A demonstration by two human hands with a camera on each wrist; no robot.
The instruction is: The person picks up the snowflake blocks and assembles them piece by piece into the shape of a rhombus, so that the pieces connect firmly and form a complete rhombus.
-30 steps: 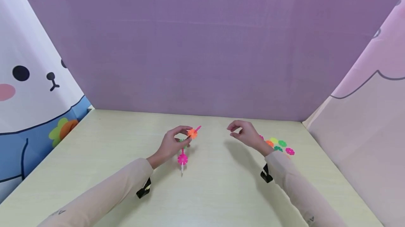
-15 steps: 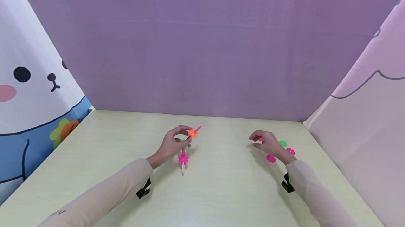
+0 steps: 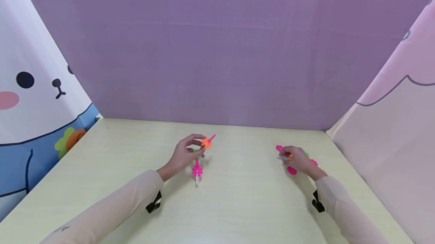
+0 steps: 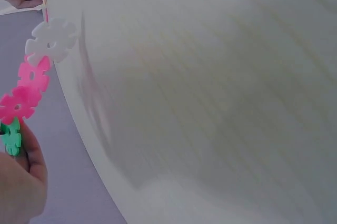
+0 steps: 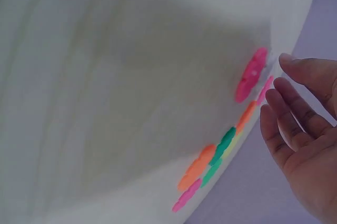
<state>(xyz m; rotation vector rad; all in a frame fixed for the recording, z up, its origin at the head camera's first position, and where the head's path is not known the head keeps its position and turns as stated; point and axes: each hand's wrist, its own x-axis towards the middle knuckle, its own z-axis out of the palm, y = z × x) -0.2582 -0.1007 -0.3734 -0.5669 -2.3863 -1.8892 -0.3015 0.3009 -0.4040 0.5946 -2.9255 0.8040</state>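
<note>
My left hand (image 3: 183, 154) pinches a chain of interlocking plastic snowflake discs. At its upper end is an orange disc (image 3: 206, 143), with a pink one seen edge-on beyond it. Below the fingers hang a green disc (image 4: 11, 139), pink discs (image 4: 32, 77) and a white disc (image 4: 52, 40). On the right, my right hand (image 3: 298, 161) reaches down over loose snowflake discs, its thumb and fingers apart in the right wrist view. A pink disc (image 5: 251, 75) lies nearest its fingertips. Orange (image 5: 197, 167) and dark green (image 5: 222, 146) discs lie among the others, partly hidden by the hand in the head view.
Loose discs lie on the pale wooden table (image 3: 238, 198), towards its right side. A purple cloth wall (image 3: 217, 55) rises along the back edge. Printed panels flank the table, a cartoon animal (image 3: 37, 66) on the left and a pink one (image 3: 401, 123) on the right.
My right hand has moved right and down from the middle of the table to the loose discs. The left hand and its chain have stayed nearly still.
</note>
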